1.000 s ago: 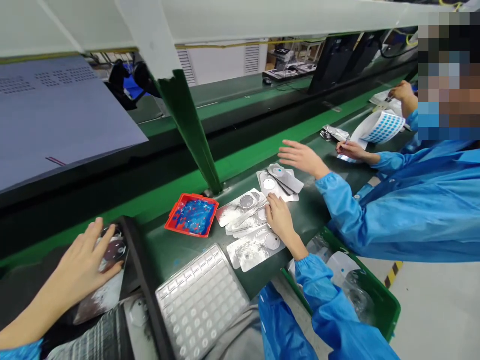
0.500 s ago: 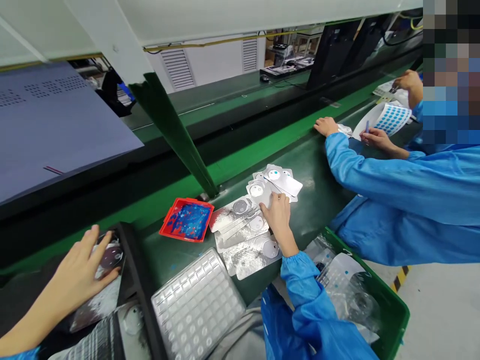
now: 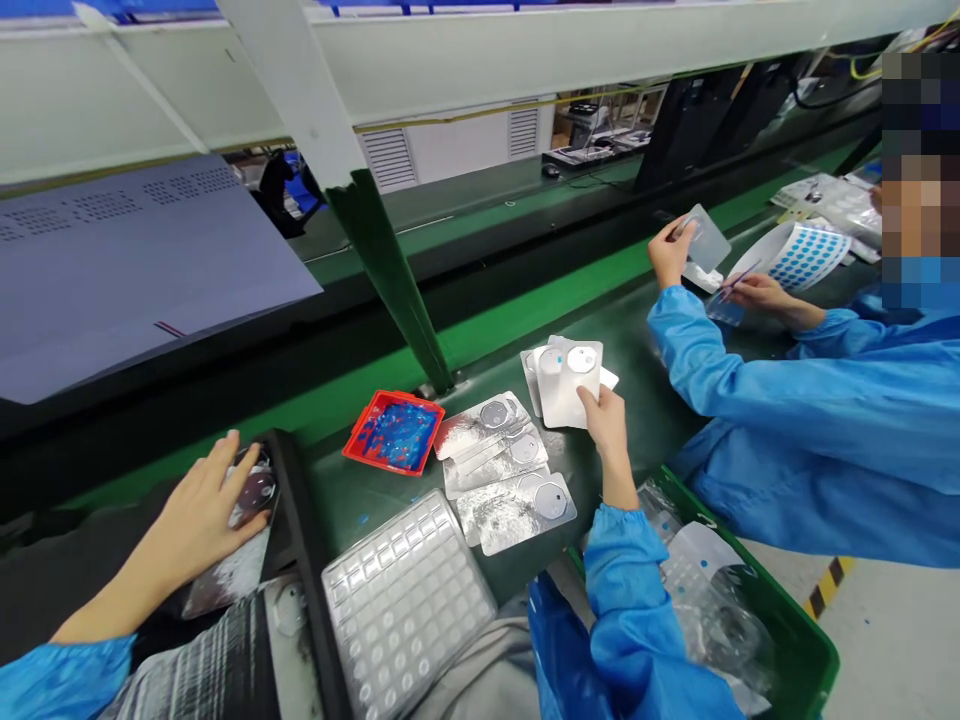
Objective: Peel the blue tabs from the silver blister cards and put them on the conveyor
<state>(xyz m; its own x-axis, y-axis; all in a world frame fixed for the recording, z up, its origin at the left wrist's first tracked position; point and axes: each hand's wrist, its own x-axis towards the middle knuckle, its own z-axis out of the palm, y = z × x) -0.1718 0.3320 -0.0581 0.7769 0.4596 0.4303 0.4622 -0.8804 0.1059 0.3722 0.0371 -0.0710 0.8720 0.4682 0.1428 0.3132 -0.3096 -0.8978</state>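
Observation:
My left hand (image 3: 201,512) lies spread and flat on a silvery metal plate (image 3: 225,572) in a dark tray at the lower left. My right hand (image 3: 606,424) grips the lower edge of a small stack of pale plates (image 3: 568,380) with round discs, lifted and tilted off the green belt. Several more silver plates (image 3: 501,470) lie fanned on the belt just left of that hand. A red tray (image 3: 393,432) with blue and red bits sits beside them. A clear blister tray (image 3: 409,600) lies near my body.
A co-worker in a blue coat on the right holds a clear plate (image 3: 703,238) in one hand and a tool in the other, by a sheet of blue dot stickers (image 3: 804,255). A green bin (image 3: 780,625) of plastic bags stands at the lower right. A green post (image 3: 390,285) rises behind the red tray.
My right hand has gathered the far plates and lifted them off the belt. The co-worker's hand has picked up a clear plate. My left hand stays on its plate.

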